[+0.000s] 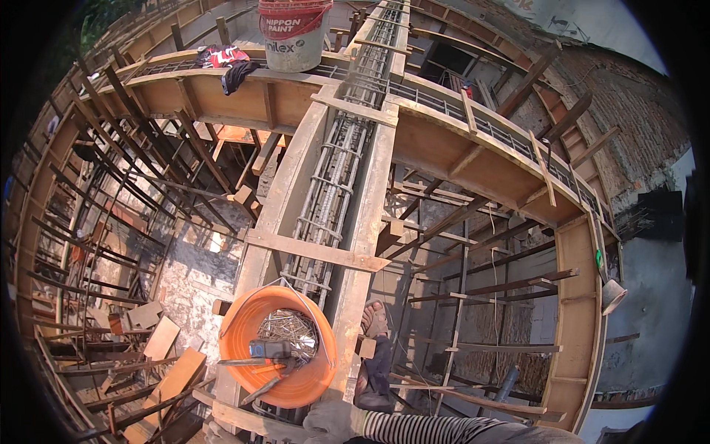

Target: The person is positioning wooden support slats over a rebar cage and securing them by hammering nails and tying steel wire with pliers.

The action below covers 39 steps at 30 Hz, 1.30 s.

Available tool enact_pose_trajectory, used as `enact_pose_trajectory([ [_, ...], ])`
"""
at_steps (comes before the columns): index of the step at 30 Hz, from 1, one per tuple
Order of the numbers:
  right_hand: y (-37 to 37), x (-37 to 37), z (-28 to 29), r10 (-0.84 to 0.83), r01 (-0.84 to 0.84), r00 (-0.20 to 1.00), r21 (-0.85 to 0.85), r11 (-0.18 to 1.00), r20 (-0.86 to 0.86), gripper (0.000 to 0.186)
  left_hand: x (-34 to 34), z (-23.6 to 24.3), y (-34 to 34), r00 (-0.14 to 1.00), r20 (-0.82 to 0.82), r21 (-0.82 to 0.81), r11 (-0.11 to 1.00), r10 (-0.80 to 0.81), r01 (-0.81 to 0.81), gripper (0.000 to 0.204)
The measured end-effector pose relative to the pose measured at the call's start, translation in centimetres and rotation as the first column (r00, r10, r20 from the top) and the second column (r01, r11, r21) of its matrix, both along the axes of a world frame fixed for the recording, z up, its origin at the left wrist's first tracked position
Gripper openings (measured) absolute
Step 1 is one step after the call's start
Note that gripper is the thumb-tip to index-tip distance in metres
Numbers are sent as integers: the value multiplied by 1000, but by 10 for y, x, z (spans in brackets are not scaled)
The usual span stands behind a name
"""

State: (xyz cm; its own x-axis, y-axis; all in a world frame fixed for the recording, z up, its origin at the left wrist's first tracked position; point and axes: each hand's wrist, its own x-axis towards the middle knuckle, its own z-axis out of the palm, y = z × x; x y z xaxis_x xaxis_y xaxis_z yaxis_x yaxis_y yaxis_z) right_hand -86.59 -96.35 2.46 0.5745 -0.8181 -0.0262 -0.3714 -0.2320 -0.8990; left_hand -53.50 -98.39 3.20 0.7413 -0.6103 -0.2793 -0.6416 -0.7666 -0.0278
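Gloved hand [329,420] at the near edge, on a striped sleeve coming in from the right, resting on the near timber just beside the orange bucket [244,318]; which hand cannot be told, nor whether open or closed, and no other hand seen.

Seen from the head camera, looking steeply down. Orange bucket sitting on top of the wooden beam formwork [370,214], near end, mouth up. Inside: a heap of nails [290,325], with a hammer [270,350] across the near rim, dark head toward the middle, and long metal tools pointing left and near-left. Formwork trough running near to far, long axis straight away, filled with a steel rebar cage [329,185] along the same line. Wooden cross batten [314,251] lying across the trough just beyond the bucket. Far end crossed by a curved formwork beam [473,140] carrying a white-and-red paint bucket [294,33] and bundled cloth [228,61]. Below, timber props, loose boards and rubble floor at left; brick wall at far right. Sandalled foot [375,320] on the right formwork edge.
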Motion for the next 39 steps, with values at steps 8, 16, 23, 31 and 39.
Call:
enact_pose_trajectory([
  [8,-347,-252,53,-869,673,349,-552,493,-350,74,27,21,-61,1000,2,44,999,14,-14,63],
  [16,-441,-297,-29,-655,806,226,-239,542,-721,82,-201,108,-414,893,106,-475,766,-438,432,57],
  [23,-468,-292,-2,-461,778,343,-27,628,-818,81,-416,-26,-657,831,-284,-105,877,-478,468,87],
  [31,-467,-304,-8,-427,831,331,45,555,-842,79,-472,-18,-662,863,-313,-166,918,-396,361,67],
  [39,-462,-306,-11,-510,765,265,-143,628,-819,74,-478,-3,-665,830,-386,-202,914,-404,351,65],
])
